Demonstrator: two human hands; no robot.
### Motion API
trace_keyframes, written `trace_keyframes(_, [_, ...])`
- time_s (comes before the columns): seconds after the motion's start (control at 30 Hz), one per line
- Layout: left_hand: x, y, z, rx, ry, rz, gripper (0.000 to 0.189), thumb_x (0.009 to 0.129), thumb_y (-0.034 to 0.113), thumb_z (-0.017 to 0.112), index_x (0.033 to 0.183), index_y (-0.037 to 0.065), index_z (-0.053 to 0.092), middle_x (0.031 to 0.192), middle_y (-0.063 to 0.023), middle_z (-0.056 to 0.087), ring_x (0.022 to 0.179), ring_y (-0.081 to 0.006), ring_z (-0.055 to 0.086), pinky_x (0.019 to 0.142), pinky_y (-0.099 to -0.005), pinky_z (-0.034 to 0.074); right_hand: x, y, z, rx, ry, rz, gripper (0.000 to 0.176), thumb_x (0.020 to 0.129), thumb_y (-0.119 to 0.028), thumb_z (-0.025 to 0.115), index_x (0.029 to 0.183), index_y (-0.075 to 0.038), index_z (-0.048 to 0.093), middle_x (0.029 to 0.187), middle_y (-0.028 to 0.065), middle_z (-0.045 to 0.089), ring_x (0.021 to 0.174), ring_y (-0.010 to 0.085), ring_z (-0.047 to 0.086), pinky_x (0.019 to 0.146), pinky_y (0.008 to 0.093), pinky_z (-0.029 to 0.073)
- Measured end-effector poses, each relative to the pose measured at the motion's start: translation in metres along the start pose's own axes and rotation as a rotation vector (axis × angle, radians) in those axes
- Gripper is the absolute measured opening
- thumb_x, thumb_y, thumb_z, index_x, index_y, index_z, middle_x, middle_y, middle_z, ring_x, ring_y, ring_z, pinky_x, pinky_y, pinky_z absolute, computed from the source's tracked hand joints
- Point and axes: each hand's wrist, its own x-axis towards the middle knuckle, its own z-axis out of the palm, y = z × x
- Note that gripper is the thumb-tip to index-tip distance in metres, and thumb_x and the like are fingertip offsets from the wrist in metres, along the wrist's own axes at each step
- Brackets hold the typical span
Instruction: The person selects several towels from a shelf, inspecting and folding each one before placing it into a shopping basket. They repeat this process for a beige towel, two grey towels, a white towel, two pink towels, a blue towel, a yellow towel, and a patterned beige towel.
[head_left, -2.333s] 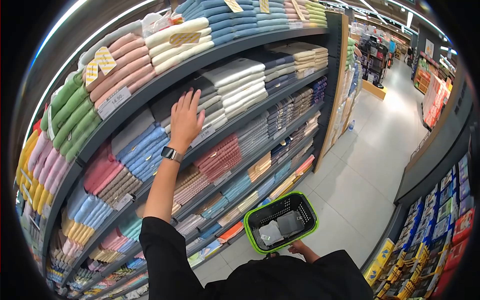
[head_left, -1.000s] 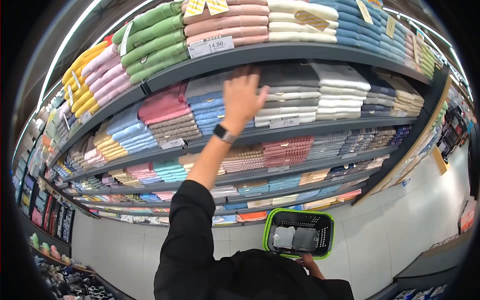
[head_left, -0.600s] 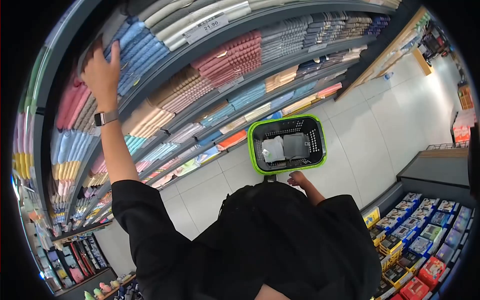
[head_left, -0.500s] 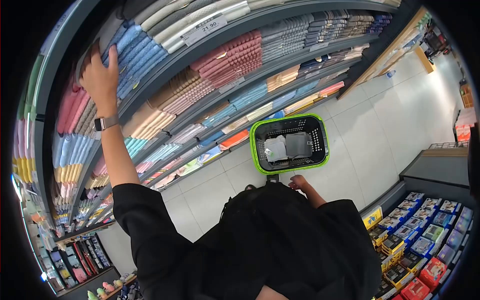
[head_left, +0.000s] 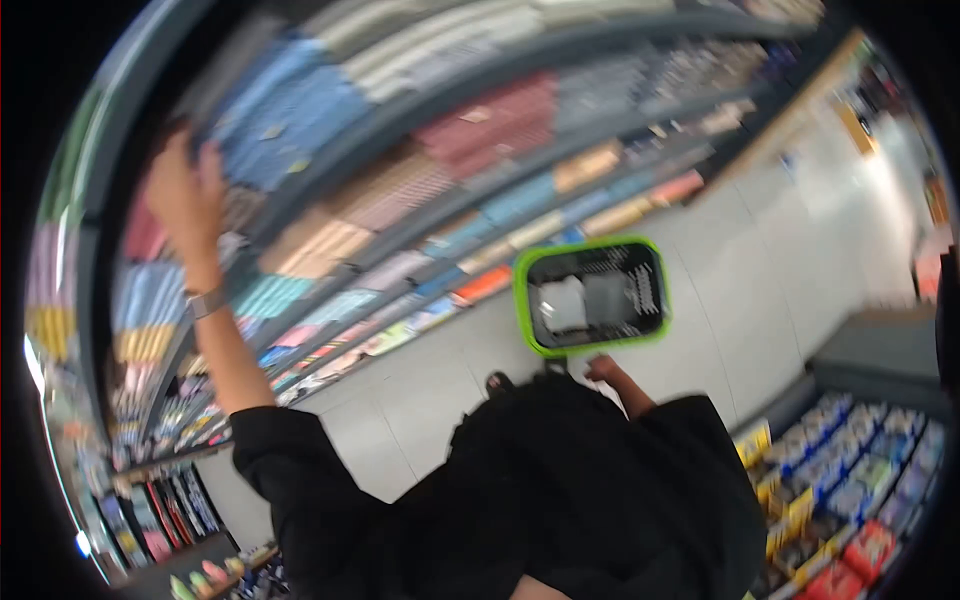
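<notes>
My left hand, smeared by motion, is raised to the shelf at the upper left, with a watch on the wrist. Its fingers reach the dark shelf edge between folded blue towels and pink towels; whether they grip anything is unclear. Low in front of my body, my right hand is just below the near rim of a black basket with a green rim. Its fingers are too small and blurred to read. Inside the basket lie a white folded item and a grey one.
Curved shelves of folded towels fill the left and top. Pale floor tiles run beside the basket. At the lower right is a display of boxed goods, and at the lower left more goods on a rack.
The whole view has shifted and blurred. My left hand sits lower relative to the blue towels, near the pink ones. The basket appears slightly farther right in view.
</notes>
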Motion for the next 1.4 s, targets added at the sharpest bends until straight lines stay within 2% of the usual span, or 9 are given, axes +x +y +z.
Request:
trace_keyframes(0.1, [-0.016,-0.017,-0.010,0.005,0.047,-0.020,0.035,0.079,0.021,0.058,0.109,0.003,0.053,0.102,-0.0161,0.057,0.095,-0.0326,0.052,0.082,-0.0437,0.038,0.020,0.010,0.013,0.443,0.366,-0.325,0.037,0.086,-0.031,0.052,0.108,0.000,0.053,0.082,0.0171,0.062,0.061,0.0251,0.063,0.051,0.0341,0.052])
trace_keyframes(0.13, [-0.020,-0.023,-0.014,-0.038,0.038,-0.057,0.036,0.078,0.020,0.060,0.109,0.003,0.052,0.104,-0.0147,0.056,0.096,-0.0313,0.052,0.083,-0.0415,0.038,0.004,-0.033,-0.015,1.060,0.155,0.330,0.039,0.086,-0.030,0.052,0.111,0.000,0.050,0.081,0.0174,0.062,0.063,0.0264,0.064,0.051,0.0346,0.052])
trace_keyframes(0.47, [-0.085,-0.147,-0.055,-0.099,-0.007,-0.261,0.047,0.078,0.026,0.061,0.119,0.005,0.050,0.114,-0.0173,0.054,0.103,-0.0306,0.051,0.087,-0.0380,0.037,0.056,-0.122,-0.007,0.866,0.090,0.462,0.024,0.083,-0.019,0.049,0.094,0.001,0.057,0.082,0.0143,0.064,0.066,0.0263,0.060,0.061,0.0388,0.047])
trace_keyframes(0.53, [-0.096,-0.172,-0.052,-0.190,-0.201,-0.248,0.046,0.079,0.028,0.059,0.119,0.006,0.051,0.114,-0.0177,0.055,0.102,-0.0329,0.053,0.089,-0.0385,0.037,0.082,-0.121,0.000,-0.472,0.130,-0.347,0.023,0.080,-0.021,0.053,0.085,0.001,0.060,0.078,0.0149,0.063,0.066,0.0276,0.060,0.061,0.0401,0.046])
trace_keyframes(0.63, [-0.095,-0.188,-0.045,-0.258,-0.163,-0.261,0.041,0.079,0.026,0.057,0.116,0.009,0.054,0.109,-0.0182,0.057,0.097,-0.0346,0.055,0.086,-0.0385,0.041,0.088,-0.188,-0.035,-0.522,0.341,-0.561,0.018,0.080,-0.020,0.055,0.077,-0.002,0.059,0.074,0.0118,0.062,0.064,0.0247,0.060,0.057,0.0378,0.047])
trace_keyframes(0.7, [-0.091,-0.191,-0.037,-0.272,-0.107,-0.237,0.036,0.079,0.023,0.055,0.112,0.010,0.056,0.102,-0.0175,0.060,0.093,-0.0344,0.056,0.081,-0.0387,0.045,0.074,-0.274,-0.070,0.938,0.220,-0.021,0.017,0.083,-0.019,0.051,0.078,-0.005,0.059,0.069,0.0052,0.060,0.061,0.0177,0.058,0.052,0.0317,0.045])
trace_keyframes(0.93, [-0.088,-0.167,-0.065,-0.135,-0.393,-0.475,0.031,0.075,0.012,0.056,0.106,0.006,0.058,0.100,-0.0159,0.060,0.090,-0.0314,0.057,0.076,-0.0392,0.044,-0.044,-0.551,-0.220,1.072,0.084,-0.731,0.041,0.094,-0.030,0.038,0.117,0.003,0.046,0.110,0.0186,0.058,0.104,0.0253,0.056,0.090,0.0377,0.045])
trace_keyframes(1.03, [-0.116,-0.151,-0.076,-0.220,0.276,-0.144,0.028,0.071,0.006,0.057,0.098,0.005,0.060,0.101,-0.0124,0.060,0.089,-0.0273,0.057,0.076,-0.0370,0.043,-0.078,-0.617,-0.264,1.399,-0.132,-0.992,0.054,0.092,-0.040,0.034,0.119,0.006,0.043,0.119,0.0244,0.049,0.112,0.0311,0.049,0.095,0.0414,0.039])
trace_keyframes(1.4, [-0.232,-0.060,-0.100,-0.475,0.033,-0.020,0.031,0.065,0.008,0.063,0.096,0.003,0.061,0.107,-0.0147,0.056,0.099,-0.0296,0.054,0.082,-0.0397,0.041,-0.082,-0.625,-0.300,1.767,-0.351,-0.979,0.056,0.079,-0.029,0.058,0.123,0.001,0.040,0.119,0.0173,0.050,0.114,0.0312,0.046,0.100,0.0469,0.032])
